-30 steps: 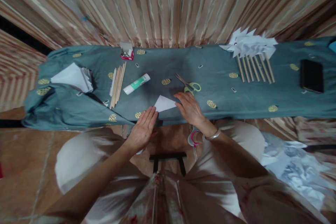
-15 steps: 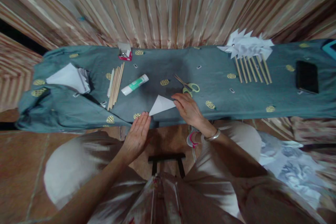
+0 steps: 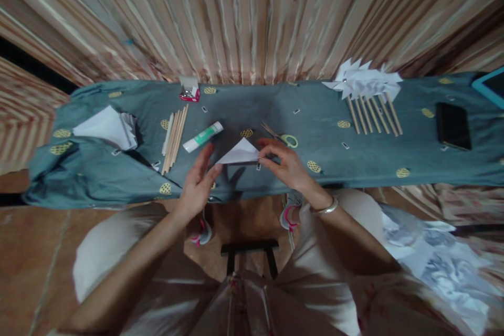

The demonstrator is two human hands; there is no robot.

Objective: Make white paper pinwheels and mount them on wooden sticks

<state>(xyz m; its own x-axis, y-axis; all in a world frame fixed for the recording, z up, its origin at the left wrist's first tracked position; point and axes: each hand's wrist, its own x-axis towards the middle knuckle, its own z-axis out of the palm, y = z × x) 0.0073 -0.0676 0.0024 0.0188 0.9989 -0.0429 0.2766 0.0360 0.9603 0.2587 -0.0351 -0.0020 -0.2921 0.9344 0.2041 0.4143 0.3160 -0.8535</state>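
Folded paper: a small white triangle [image 3: 241, 152] at the near edge of the cloth, between the two hands, peak towards twelve; the clock below is centred on it.
Right hand: the right hand [image 3: 281, 163], at three o'clock, pinches the paper's right corner between thumb and fingertips.
Left hand: the left hand [image 3: 199, 181], at eight o'clock, has its thumb well apart from its fingers, the paper's left corner by the thumb tip; I cannot tell whether it grips.
Scissors: green-handled scissors [image 3: 289, 140] at two o'clock, crowding the right hand, which hides one handle loop.
Glue stick: a white-and-green tube [image 3: 202, 136] at ten, lying just beyond the left fingers.
Wooden sticks: a loose row [image 3: 176, 139] between nine and ten, past the glue stick.
Red box: a small open box [image 3: 189, 92] at eleven.
Paper stack: fanned white sheets [image 3: 106, 127] towards nine, far along the cloth.
Pinwheels: overlapping white paper wheels on sticks [image 3: 368, 84] at two, well apart.
Black case: a flat dark rectangle [image 3: 453, 126] at three.
Curtain: striped folds [image 3: 244, 21] across twelve, right behind the table.
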